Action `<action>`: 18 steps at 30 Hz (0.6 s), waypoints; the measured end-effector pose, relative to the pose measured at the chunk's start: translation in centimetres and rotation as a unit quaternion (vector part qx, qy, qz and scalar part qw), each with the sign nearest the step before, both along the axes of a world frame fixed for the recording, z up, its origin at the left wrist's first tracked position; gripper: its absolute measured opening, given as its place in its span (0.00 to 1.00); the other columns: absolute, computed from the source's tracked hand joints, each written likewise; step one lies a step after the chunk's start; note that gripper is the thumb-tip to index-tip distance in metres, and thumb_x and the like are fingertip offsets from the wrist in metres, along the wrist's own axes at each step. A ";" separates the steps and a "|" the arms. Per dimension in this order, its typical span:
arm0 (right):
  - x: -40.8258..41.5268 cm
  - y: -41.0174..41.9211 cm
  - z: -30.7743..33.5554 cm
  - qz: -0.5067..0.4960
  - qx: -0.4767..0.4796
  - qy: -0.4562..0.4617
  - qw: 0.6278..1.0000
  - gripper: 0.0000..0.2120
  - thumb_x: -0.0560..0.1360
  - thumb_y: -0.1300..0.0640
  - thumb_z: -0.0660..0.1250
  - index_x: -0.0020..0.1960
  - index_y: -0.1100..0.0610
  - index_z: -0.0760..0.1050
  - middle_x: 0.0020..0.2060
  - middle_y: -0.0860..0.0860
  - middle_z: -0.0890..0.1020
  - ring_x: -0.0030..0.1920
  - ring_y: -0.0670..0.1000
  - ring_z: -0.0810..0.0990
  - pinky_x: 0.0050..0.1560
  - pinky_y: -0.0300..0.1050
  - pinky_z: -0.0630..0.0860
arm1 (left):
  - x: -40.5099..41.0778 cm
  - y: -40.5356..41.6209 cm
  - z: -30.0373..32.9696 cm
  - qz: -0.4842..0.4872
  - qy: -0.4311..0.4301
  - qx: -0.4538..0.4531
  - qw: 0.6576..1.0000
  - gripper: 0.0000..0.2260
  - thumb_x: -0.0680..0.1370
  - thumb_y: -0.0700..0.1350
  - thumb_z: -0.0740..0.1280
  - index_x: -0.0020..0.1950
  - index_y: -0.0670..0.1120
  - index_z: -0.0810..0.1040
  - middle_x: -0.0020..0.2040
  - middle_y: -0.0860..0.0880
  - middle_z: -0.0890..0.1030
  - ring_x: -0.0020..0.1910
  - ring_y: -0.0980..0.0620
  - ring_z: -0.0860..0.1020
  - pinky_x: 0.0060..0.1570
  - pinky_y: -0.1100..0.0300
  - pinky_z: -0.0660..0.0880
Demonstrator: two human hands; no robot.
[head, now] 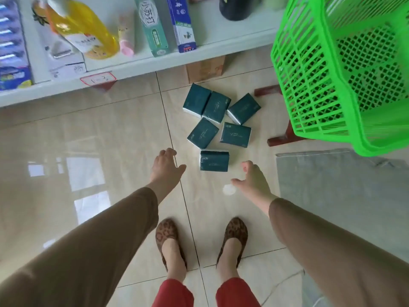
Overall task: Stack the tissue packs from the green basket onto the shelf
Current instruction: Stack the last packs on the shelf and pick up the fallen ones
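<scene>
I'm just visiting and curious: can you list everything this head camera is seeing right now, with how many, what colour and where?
tissue packs: six, dark teal, scattered on the floor below the shelf
green basket: one, bright green, tipped, at upper right; no packs visible inside
shelf: one, white, across the top
bottle: one, yellow, lying on the shelf
tall boxes: two, pale green and blue-white, on the shelf
cardboard box: one, brown, under the shelf
mat: one, grey, on the floor at right
shoes: two, leopard print, on the tiles
left hand: open, reaching toward the packs
right hand: open, near the closest pack
</scene>
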State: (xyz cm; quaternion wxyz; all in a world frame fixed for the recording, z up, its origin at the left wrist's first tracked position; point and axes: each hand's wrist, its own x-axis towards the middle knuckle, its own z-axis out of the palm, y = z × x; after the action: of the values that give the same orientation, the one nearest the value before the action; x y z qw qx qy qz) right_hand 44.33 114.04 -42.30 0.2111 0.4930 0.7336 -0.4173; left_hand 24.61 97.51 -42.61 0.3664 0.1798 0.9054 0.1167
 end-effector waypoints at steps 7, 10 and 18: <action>-3.3 2.5 -10.8 0.158 0.066 -0.009 0.985 0.35 0.74 0.51 0.73 0.75 0.55 0.61 0.71 0.54 0.68 0.70 0.56 0.68 0.66 0.50 0.71 | -2.7 3.9 -12.1 0.026 -0.010 -0.005 1.000 0.29 0.75 0.54 0.71 0.71 0.44 0.67 0.67 0.45 0.71 0.65 0.45 0.72 0.62 0.52 0.71; -4.6 3.2 -14.4 0.225 0.085 -0.003 0.971 0.42 0.72 0.48 0.75 0.78 0.54 0.57 0.75 0.52 0.65 0.73 0.55 0.64 0.69 0.50 0.69 | -3.4 6.2 -16.2 0.009 -0.005 -0.008 1.000 0.33 0.73 0.58 0.72 0.72 0.44 0.66 0.67 0.45 0.70 0.65 0.45 0.72 0.61 0.50 0.72; -5.7 3.2 -19.4 0.294 0.095 -0.043 0.950 0.40 0.68 0.47 0.75 0.74 0.55 0.62 0.68 0.55 0.71 0.67 0.57 0.67 0.62 0.51 0.74 | -4.3 10.4 -22.5 -0.018 -0.016 -0.033 0.999 0.39 0.65 0.58 0.78 0.68 0.47 0.63 0.55 0.46 0.71 0.52 0.45 0.71 0.53 0.49 0.76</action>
State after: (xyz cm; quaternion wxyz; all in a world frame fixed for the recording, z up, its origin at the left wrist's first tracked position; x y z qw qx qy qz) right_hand 38.60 117.20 -61.69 0.3081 0.2905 0.8726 -0.2434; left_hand 20.28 107.86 -65.07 0.3884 0.1818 0.8995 0.0835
